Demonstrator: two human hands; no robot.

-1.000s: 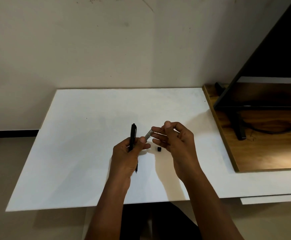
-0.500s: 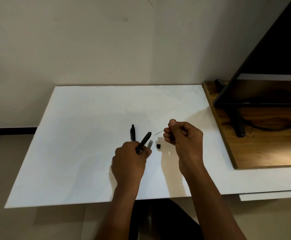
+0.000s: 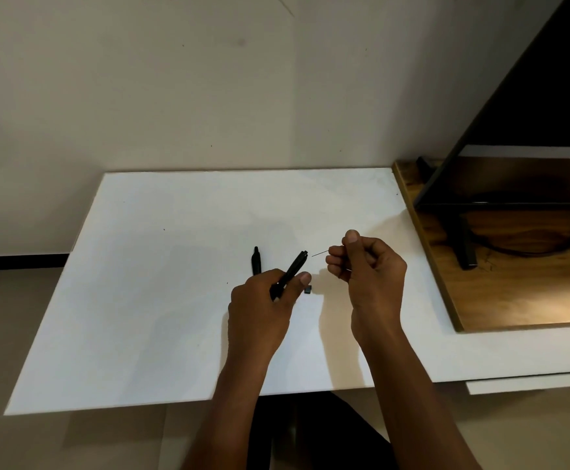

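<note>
My left hand (image 3: pixel 259 301) grips a black pen barrel (image 3: pixel 293 268) that points up and to the right. Just right of it, my right hand (image 3: pixel 366 269) pinches a thin dark refill (image 3: pixel 319 254) between thumb and fingers; its tip points at the barrel's open end, a short gap apart. A second black pen (image 3: pixel 256 260) lies on the white table (image 3: pixel 161 300) behind my left hand, partly hidden by it. A small black cap piece (image 3: pixel 308 290) lies on the table between my hands.
A wooden board (image 3: pixel 500 300) lies on the table at the right, carrying a dark monitor stand (image 3: pixel 463 245) and cable. A pale wall stands behind the table. My dark trousers show below the front edge.
My left hand turned the black barrel from upright to slanting right. My right hand drew apart to the right with the thin refill. The grey piece seen by my left thumb no longer shows.
</note>
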